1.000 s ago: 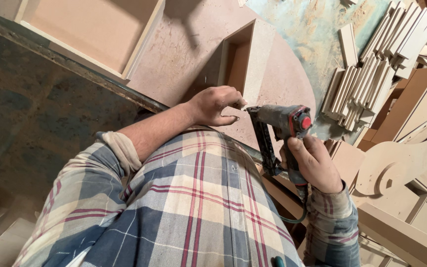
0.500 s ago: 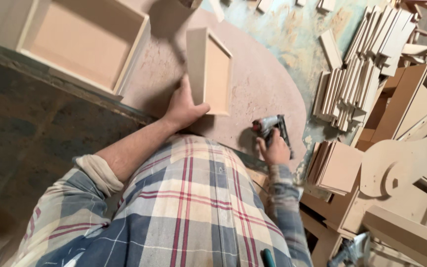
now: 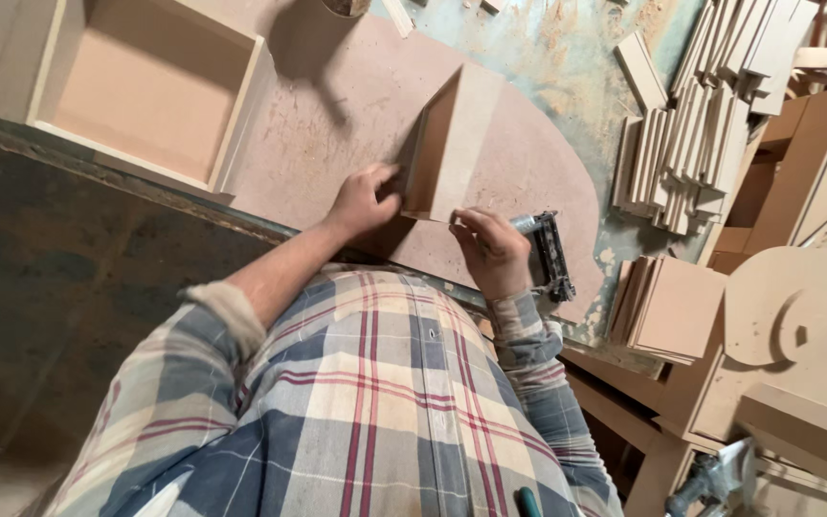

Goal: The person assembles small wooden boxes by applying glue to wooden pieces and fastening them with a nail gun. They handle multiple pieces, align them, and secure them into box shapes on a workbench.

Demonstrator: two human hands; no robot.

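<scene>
Shirt (image 3: 375, 402): plaid in cream, blue-grey and red
Small box (image 3: 452, 144): tan fibreboard, paler edges
Nail gun (image 3: 549, 254): black and grey
Round board (image 3: 528, 163): dusty pinkish brown
Bench top (image 3: 576, 48): stained pale teal

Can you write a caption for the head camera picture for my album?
Both hands, left hand and right hand, grip a small wooden box on a workbench, nail gun beside.

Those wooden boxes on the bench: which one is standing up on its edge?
The small box that both hands, left and right, are touching. The bigger box at far left lies flat, open side up.
</scene>
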